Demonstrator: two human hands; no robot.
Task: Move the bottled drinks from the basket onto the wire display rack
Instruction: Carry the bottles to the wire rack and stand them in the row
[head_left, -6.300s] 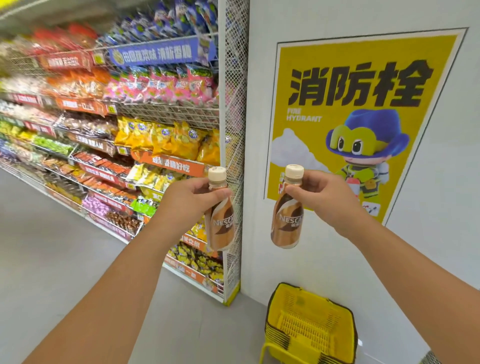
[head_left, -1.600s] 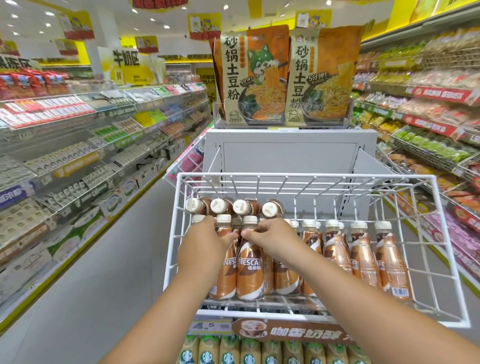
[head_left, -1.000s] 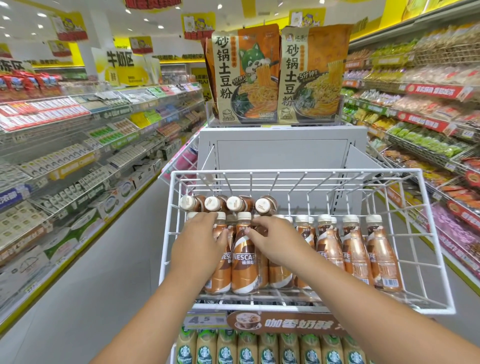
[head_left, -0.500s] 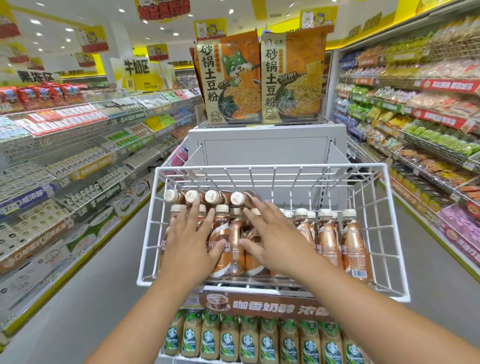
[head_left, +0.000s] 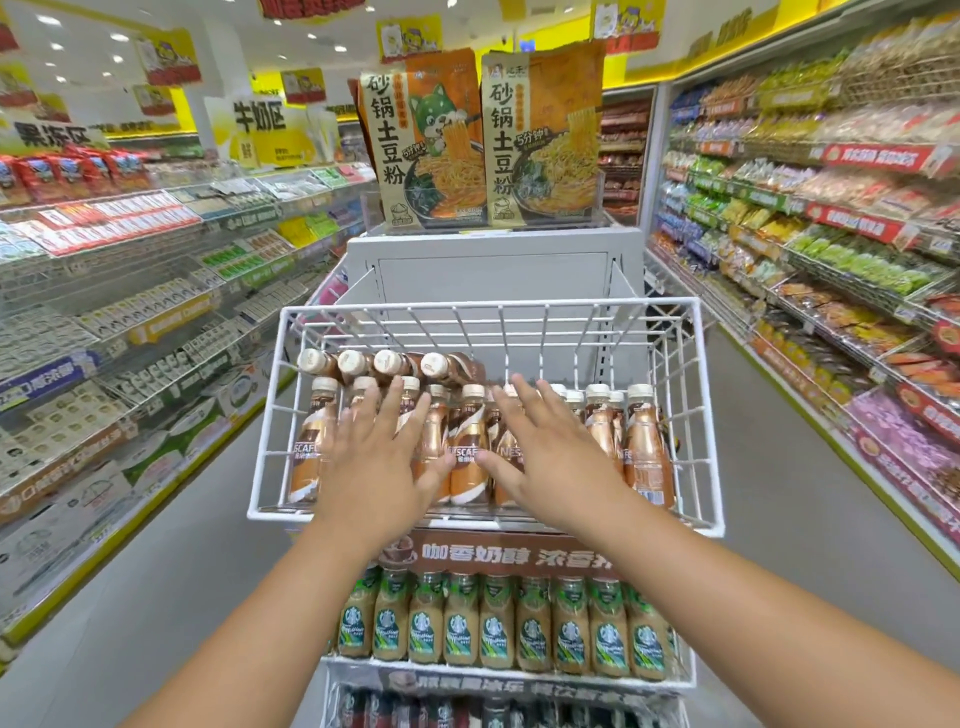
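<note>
Both hands over brown plastic coffee bottles (head_left: 470, 457) in white wire display rack (head_left: 696, 415).
Left hand (head_left: 379, 457) and right hand (head_left: 545, 452): fingers spread, gripping nothing.

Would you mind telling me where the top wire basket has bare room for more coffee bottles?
The wire basket is bare behind the upright bottles on its right, beside the lying bottles. The front row is packed wall to wall.
</note>
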